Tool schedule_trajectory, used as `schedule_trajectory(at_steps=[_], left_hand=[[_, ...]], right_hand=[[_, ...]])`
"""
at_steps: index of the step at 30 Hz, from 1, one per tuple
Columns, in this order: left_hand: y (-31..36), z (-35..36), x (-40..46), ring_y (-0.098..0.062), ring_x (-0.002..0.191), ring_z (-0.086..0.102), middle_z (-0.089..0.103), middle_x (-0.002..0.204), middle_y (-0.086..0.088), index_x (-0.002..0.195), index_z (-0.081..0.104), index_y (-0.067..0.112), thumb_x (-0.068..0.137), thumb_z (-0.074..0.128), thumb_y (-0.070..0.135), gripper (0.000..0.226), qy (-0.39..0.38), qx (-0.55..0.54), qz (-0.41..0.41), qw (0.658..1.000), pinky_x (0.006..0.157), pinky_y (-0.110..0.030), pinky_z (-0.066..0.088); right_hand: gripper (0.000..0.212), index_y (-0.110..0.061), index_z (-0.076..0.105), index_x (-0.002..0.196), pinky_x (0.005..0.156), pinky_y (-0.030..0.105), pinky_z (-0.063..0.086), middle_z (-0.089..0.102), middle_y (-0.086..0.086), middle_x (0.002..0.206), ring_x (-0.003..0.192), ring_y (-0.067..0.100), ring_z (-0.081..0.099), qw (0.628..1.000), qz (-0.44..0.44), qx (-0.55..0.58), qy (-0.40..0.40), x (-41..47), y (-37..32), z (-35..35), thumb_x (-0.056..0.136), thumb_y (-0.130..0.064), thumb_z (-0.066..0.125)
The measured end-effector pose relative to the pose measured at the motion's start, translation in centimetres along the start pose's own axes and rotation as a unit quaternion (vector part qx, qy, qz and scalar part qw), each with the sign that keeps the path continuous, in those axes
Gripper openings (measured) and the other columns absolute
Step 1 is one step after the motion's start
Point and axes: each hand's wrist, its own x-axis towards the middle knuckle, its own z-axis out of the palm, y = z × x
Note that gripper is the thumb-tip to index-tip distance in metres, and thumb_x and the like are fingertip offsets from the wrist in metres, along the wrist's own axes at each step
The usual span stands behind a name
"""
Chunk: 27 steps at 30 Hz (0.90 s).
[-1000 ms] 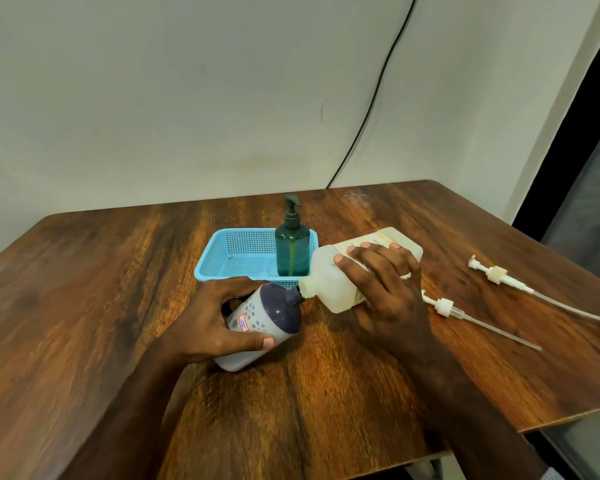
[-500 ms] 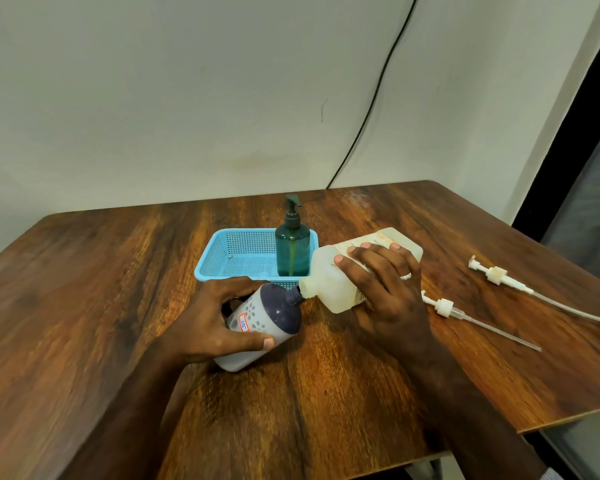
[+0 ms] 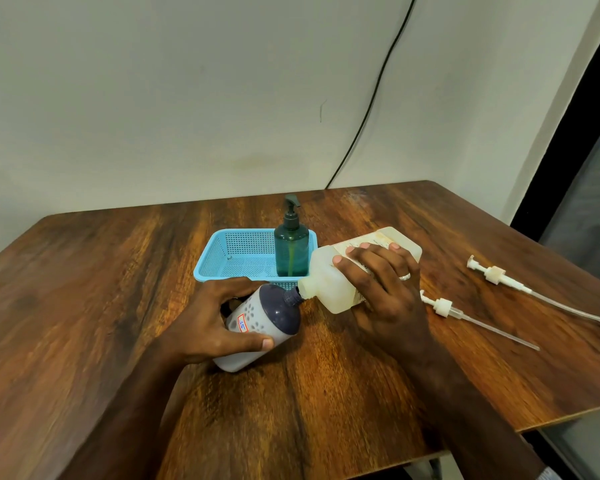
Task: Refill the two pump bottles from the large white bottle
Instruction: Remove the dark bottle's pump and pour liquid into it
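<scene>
My left hand [image 3: 212, 323] grips a grey bottle with a dark blue top [image 3: 260, 323], tilted to the right with its open neck up. My right hand [image 3: 381, 292] grips the large white bottle [image 3: 329, 282], tipped over to the left so its mouth meets the grey bottle's neck. A dark green pump bottle [image 3: 291, 247] stands upright with its pump on, in the right end of a blue basket [image 3: 222, 258] just behind my hands.
Two white pump heads with long tubes lie on the wooden table [image 3: 84, 306] to the right: one [image 3: 444, 308] just beside my right hand, another [image 3: 492, 273] farther right. A black cable [image 3: 364, 123] runs down the wall behind.
</scene>
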Motion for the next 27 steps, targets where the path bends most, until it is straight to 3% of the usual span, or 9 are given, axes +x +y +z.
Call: schedule_trajectory(at_steps=[15,23,27], left_hand=[[-0.65,-0.10,-0.19,-0.010,0.112,0.065,0.067,0.122,0.015,0.126,0.065,0.025,0.066,0.084,0.044,0.066,-0.006,-0.001,-0.007,1.000,0.082,-0.013,0.050],[-0.50,0.06,-0.10,-0.008,0.111,0.065,0.068,0.122,0.015,0.125,0.066,0.022,0.065,0.085,0.042,0.066,-0.005,-0.007,-0.003,1.000,0.082,-0.012,0.049],[-0.66,0.07,-0.09,-0.012,0.110,0.066,0.070,0.120,0.010,0.124,0.068,0.018,0.065,0.087,0.039,0.066,-0.003,-0.008,0.000,1.000,0.082,-0.015,0.050]], right_hand=[[0.075,-0.022,0.046,0.140,0.112,0.053,0.032,0.046,0.003,0.140,0.130,0.027,0.046,1.000,-0.003,0.004,0.006,-0.18,-0.06,-0.03,0.076,-0.026,0.084],[0.061,-0.021,0.046,0.139,0.111,0.053,0.033,0.046,0.003,0.139,0.130,0.027,0.045,1.000,-0.007,0.005,0.008,-0.08,-0.10,-0.15,0.085,-0.031,0.071],[0.070,-0.021,0.046,0.139,0.111,0.053,0.032,0.046,0.003,0.140,0.130,0.027,0.045,1.000,-0.006,0.001,0.009,-0.11,-0.06,-0.10,0.079,-0.029,0.080]])
